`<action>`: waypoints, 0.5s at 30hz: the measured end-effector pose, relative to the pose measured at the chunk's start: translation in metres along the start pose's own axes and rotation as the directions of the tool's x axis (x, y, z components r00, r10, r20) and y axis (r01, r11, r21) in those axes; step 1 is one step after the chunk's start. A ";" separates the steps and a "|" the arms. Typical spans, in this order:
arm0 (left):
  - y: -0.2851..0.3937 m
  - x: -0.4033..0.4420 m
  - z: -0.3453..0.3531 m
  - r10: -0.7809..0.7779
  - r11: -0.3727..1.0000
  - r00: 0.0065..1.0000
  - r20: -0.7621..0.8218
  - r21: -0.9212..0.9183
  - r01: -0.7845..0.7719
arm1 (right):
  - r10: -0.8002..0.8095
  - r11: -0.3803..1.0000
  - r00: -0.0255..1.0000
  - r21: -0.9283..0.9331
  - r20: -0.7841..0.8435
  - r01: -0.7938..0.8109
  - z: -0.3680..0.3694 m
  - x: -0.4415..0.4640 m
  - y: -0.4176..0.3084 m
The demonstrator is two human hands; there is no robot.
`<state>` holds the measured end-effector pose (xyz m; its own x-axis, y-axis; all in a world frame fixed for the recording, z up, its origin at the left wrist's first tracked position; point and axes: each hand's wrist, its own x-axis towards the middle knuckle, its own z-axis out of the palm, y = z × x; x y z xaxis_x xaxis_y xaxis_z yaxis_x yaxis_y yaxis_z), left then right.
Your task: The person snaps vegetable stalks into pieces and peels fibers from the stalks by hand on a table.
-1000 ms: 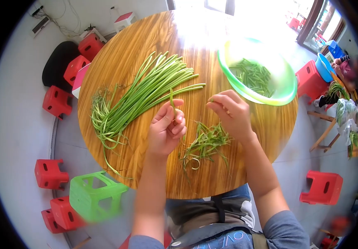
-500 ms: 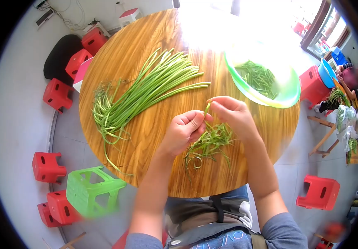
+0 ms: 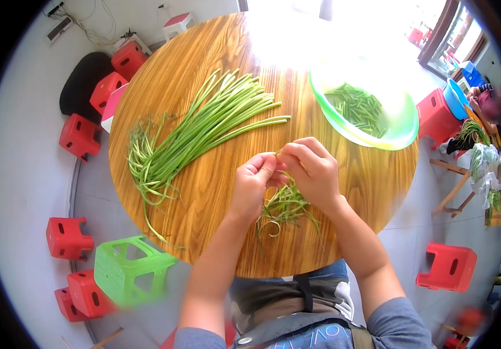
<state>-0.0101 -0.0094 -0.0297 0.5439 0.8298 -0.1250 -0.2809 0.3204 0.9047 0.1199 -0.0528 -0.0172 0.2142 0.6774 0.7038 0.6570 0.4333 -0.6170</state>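
My left hand (image 3: 252,185) and my right hand (image 3: 312,174) meet over the round wooden table (image 3: 204,232), fingertips nearly touching. A short green stem (image 3: 277,153) shows between them, pinched in the left fingers; the right thumb and finger close at its end. Just below the hands lies a small heap of thin green scraps (image 3: 287,208), partly hidden by the right hand. To the left a large bunch of long green stems (image 3: 204,125) is spread out. At the upper right a green-rimmed bowl (image 3: 404,138) holds short cut pieces (image 3: 359,109).
Red stools (image 3: 70,238) and a green stool (image 3: 129,270) stand on the floor at left, another red stool (image 3: 448,267) at lower right. At the far right a person (image 3: 490,103) sits near a blue basin (image 3: 455,99) and more greens (image 3: 472,135).
My hands were apart a second ago, the left one holding a stem upright; they have come together at the stem. The bunch, heap and bowl look much the same.
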 end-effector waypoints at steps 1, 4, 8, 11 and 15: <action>0.003 -0.002 0.005 0.029 0.998 1.000 -0.006 0.055 -0.029 | -0.002 1.000 1.000 0.003 0.006 0.002 0.000 0.000 0.000; -0.001 -0.002 0.004 0.039 0.999 0.999 -0.018 -0.006 -0.039 | 0.042 0.996 0.998 0.072 0.052 -0.046 -0.001 -0.002 -0.001; -0.003 0.007 -0.012 -0.081 0.851 0.994 -0.078 -0.524 0.028 | 0.160 0.948 0.961 0.236 0.226 -0.214 -0.005 -0.002 -0.007; 0.004 0.013 -0.032 -0.140 0.744 0.987 -0.073 -0.665 0.057 | 0.206 0.895 0.895 0.294 0.396 -0.336 -0.013 0.003 -0.013; 0.004 0.014 -0.048 -0.023 0.749 0.993 0.116 -0.656 0.094 | 0.203 0.903 0.742 0.170 0.639 -0.394 -0.027 0.011 -0.011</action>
<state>-0.0417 0.0255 -0.0479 0.6381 0.7638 -0.0977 -0.6779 0.6174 0.3991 0.1346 -0.0665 0.0065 -0.1690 0.9705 0.1720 0.3865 0.2257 -0.8943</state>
